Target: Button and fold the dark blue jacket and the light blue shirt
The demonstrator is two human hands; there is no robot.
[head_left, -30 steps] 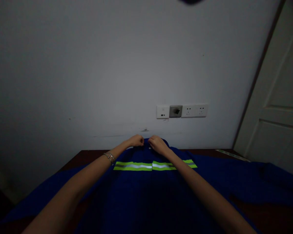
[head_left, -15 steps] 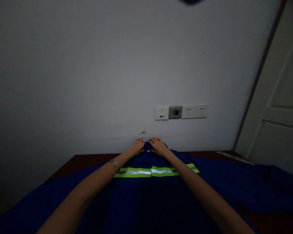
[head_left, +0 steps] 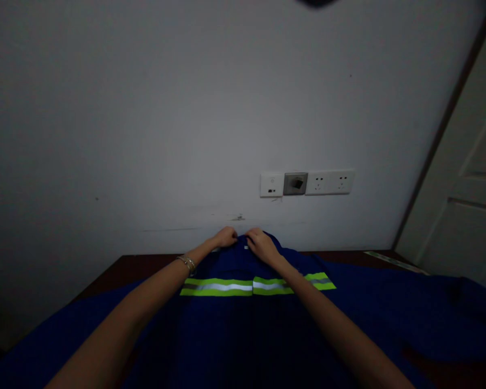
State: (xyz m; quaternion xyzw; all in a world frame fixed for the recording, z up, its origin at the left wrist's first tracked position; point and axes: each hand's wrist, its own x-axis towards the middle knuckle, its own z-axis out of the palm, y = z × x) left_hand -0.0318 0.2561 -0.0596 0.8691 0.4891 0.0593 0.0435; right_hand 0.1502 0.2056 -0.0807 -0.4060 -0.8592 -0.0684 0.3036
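Observation:
A blue work jacket (head_left: pixel 227 329) lies spread over a dark red-brown table, its sleeves out to both sides. A lime-yellow and silver reflective strip (head_left: pixel 222 287) crosses its chest. At the far end is the collar (head_left: pixel 240 244), with a small white label inside. My left hand (head_left: pixel 225 236), a bracelet on its wrist, has its fingers curled closed on the collar's left side. My right hand (head_left: pixel 261 246) grips the collar's right side, fingers bent over the cloth. Both forearms reach across the jacket.
The table (head_left: pixel 117 270) meets a pale wall (head_left: pixel 186 135) just beyond the collar. Switches and sockets (head_left: pixel 324 183) are set low in the wall. A panelled door (head_left: pixel 470 178) stands at the right, and a patterned strip (head_left: pixel 395 261) lies along the table's back right.
My left hand has gone from fingers laid over the collar to a closed grip. My right fingers have curled in more. The collar's right side stands slightly higher, and the view has shifted slightly.

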